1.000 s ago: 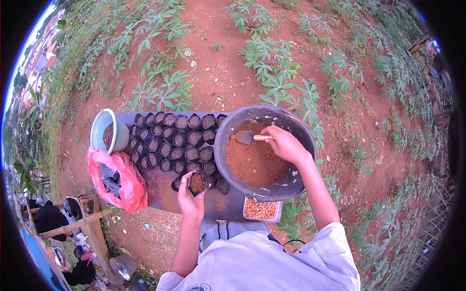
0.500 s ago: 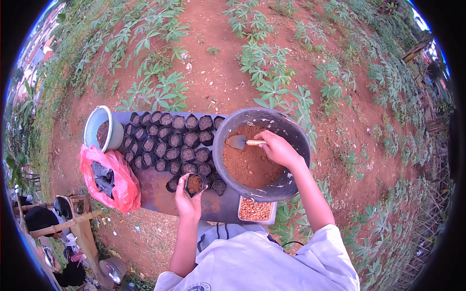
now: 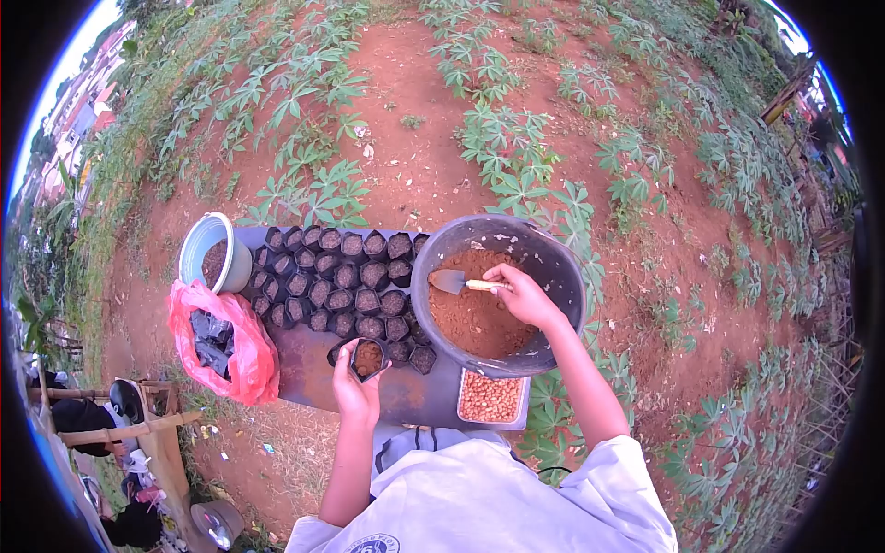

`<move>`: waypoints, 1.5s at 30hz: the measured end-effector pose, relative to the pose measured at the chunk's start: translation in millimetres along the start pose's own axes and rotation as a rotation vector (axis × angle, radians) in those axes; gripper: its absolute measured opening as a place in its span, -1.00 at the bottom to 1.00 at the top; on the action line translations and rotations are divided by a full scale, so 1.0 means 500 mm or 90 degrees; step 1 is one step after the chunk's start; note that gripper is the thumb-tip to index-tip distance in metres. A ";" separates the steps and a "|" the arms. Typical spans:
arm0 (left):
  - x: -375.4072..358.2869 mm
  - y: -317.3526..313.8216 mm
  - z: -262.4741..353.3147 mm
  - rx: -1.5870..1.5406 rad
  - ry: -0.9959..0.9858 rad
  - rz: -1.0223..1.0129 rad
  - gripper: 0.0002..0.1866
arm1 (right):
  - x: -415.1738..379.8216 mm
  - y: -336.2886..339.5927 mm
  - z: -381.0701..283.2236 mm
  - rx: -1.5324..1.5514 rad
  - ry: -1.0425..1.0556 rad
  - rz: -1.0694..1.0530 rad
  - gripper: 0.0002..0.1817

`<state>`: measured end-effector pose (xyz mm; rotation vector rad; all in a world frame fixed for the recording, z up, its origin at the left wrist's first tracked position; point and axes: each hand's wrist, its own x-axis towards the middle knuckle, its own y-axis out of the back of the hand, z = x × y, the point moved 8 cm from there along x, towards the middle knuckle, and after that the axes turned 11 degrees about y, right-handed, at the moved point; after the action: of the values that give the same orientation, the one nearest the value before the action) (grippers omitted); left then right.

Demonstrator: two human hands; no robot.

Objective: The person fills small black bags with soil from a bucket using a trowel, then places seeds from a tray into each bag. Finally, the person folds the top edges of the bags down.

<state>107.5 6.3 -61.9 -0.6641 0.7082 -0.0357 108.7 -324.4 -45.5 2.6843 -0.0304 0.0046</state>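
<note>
My left hand (image 3: pixel 356 392) is wrapped round a small black bag (image 3: pixel 369 358) with brown soil in it, held above the table's near part. Inside the big dark bucket (image 3: pixel 572 318), my right hand (image 3: pixel 524 297) grips the light wooden handle of a small trowel (image 3: pixel 450 281). The trowel's grey blade rests at the loose reddish soil (image 3: pixel 479 323). Left of the bucket stand several soil-filled black bags (image 3: pixel 339 300) in close rows. A clear tub of tan seeds or kernels (image 3: pixel 490 398) sits just below the bucket.
A pale green bucket (image 3: pixel 241 267) with dark soil leans at the table's left end, beside a pink plastic bag (image 3: pixel 253 359) holding black plastic. The dark table (image 3: pixel 304 355) stands on red earth among leafy plants. Wooden poles (image 3: pixel 138 429) are at lower left.
The trowel and my right hand have shifted slightly within the bucket, and the blade now lies farther left over the soil. The view has shifted a little. My left hand still holds the small bag.
</note>
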 end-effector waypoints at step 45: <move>-0.162 0.217 0.196 0.130 0.050 -0.201 -0.74 | -0.220 -0.450 -0.770 -0.515 0.309 -0.118 -0.69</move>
<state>85.4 166.8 -21.2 -0.5746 0.6587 -0.4215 4.2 49.8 199.5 1.8121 0.3023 0.4764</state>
